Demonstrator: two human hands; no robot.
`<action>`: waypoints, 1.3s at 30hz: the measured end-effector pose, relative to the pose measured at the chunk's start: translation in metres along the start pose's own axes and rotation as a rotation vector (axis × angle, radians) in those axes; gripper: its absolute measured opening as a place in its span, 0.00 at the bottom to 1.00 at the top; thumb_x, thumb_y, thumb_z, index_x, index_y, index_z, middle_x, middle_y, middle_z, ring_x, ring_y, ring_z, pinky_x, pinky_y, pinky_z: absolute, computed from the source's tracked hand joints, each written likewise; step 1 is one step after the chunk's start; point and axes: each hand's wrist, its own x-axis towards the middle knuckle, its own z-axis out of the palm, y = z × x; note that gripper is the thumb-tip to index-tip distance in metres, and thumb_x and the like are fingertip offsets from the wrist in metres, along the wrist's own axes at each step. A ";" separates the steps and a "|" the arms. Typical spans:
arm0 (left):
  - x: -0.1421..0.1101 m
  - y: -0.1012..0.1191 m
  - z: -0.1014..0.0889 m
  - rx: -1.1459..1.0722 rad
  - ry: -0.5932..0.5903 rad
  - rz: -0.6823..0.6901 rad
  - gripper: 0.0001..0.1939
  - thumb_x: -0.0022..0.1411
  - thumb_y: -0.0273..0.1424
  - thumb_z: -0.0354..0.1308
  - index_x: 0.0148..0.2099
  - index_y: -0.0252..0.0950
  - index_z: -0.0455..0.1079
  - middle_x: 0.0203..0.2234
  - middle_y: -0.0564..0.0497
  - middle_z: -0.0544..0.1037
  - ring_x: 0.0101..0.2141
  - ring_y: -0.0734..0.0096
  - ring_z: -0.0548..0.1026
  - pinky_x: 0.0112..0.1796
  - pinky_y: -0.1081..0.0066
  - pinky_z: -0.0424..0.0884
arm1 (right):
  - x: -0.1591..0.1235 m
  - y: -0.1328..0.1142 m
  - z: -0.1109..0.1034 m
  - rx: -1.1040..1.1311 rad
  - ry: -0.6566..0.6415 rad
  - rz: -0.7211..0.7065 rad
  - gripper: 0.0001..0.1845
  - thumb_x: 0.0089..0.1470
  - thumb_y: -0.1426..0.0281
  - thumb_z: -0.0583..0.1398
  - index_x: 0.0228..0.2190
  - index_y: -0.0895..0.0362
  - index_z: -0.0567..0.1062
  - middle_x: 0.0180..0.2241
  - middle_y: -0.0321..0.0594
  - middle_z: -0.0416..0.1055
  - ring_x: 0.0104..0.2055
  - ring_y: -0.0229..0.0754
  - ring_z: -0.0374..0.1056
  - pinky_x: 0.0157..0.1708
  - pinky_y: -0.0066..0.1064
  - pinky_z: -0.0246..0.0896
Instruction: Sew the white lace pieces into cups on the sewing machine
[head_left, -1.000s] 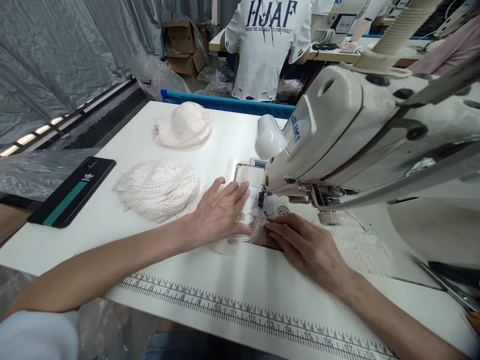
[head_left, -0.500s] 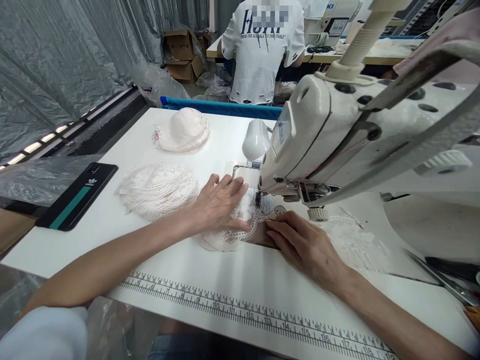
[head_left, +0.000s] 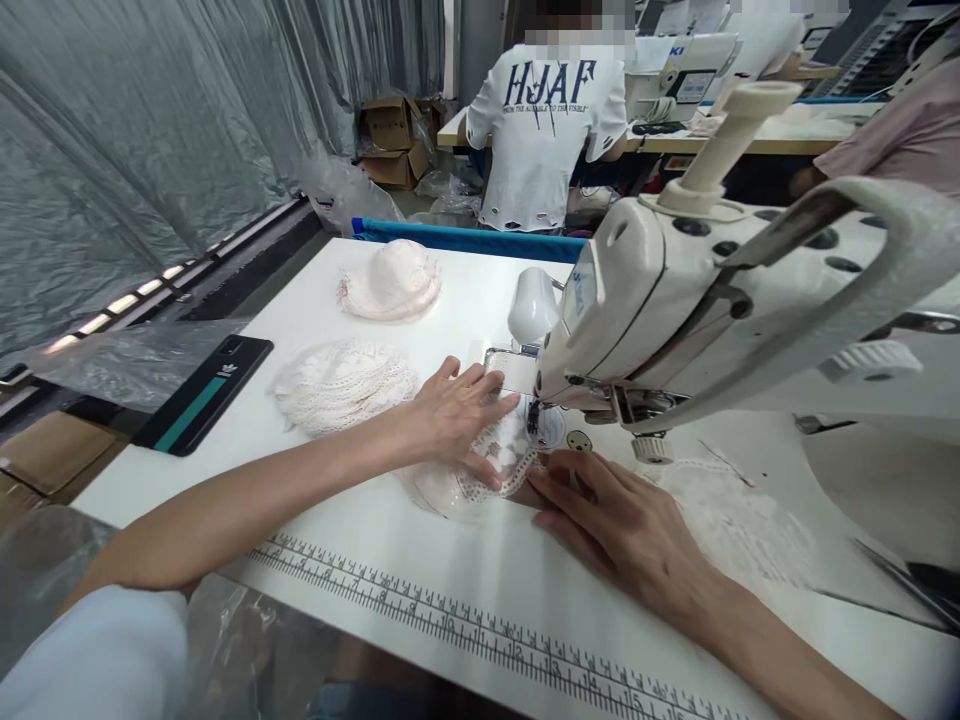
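A white lace piece with a scalloped, holed edge lies under the presser foot of a white sewing machine. My left hand rests on the lace left of the foot, palm down, fingers spread and thumb toward the edge. Close in front of the foot, my right hand has its fingertips together at the right end of the lace edge. What lies between those fingertips is mostly hidden. A pale, lined fabric part shows below my left hand.
Left of my hands sits a stack of lace pieces, with a pale cup-shaped stack behind it. A black phone lies at the left table edge. Scissors lie at right. A ruler strip runs along the front. A co-worker sits beyond.
The whole view has shifted, so the table and machine appear further right and lower. My left fingers are spread a bit wider on the lace. Both hands stay beside the presser foot.
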 end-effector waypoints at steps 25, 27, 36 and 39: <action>0.014 -0.003 0.008 -0.342 0.251 -0.275 0.04 0.59 0.28 0.56 0.31 0.34 0.67 0.27 0.54 0.71 0.29 0.73 0.67 0.32 0.70 0.62 | 0.001 -0.002 0.004 0.100 0.048 -0.015 0.10 0.59 0.69 0.54 0.40 0.57 0.73 0.39 0.44 0.72 0.39 0.43 0.69 0.33 0.34 0.70; 0.011 -0.005 0.008 -0.348 0.237 -0.273 0.03 0.59 0.28 0.55 0.33 0.34 0.66 0.27 0.54 0.72 0.29 0.74 0.67 0.31 0.71 0.62 | 0.001 -0.002 0.004 0.097 0.050 -0.012 0.10 0.60 0.69 0.54 0.40 0.57 0.73 0.39 0.44 0.72 0.39 0.43 0.69 0.33 0.34 0.70; 0.014 -0.004 0.005 -0.343 0.161 -0.266 0.06 0.59 0.30 0.57 0.40 0.35 0.71 0.32 0.52 0.72 0.35 0.69 0.69 0.36 0.69 0.63 | 0.002 -0.003 0.004 0.084 0.051 -0.013 0.11 0.59 0.70 0.53 0.40 0.57 0.74 0.39 0.44 0.72 0.38 0.43 0.69 0.32 0.34 0.70; 0.014 -0.003 0.007 -0.332 0.220 -0.261 0.03 0.58 0.28 0.57 0.34 0.34 0.71 0.31 0.51 0.70 0.34 0.70 0.68 0.34 0.70 0.63 | 0.002 -0.003 0.004 0.089 0.045 -0.009 0.10 0.59 0.71 0.54 0.40 0.58 0.74 0.39 0.45 0.72 0.38 0.43 0.69 0.31 0.34 0.70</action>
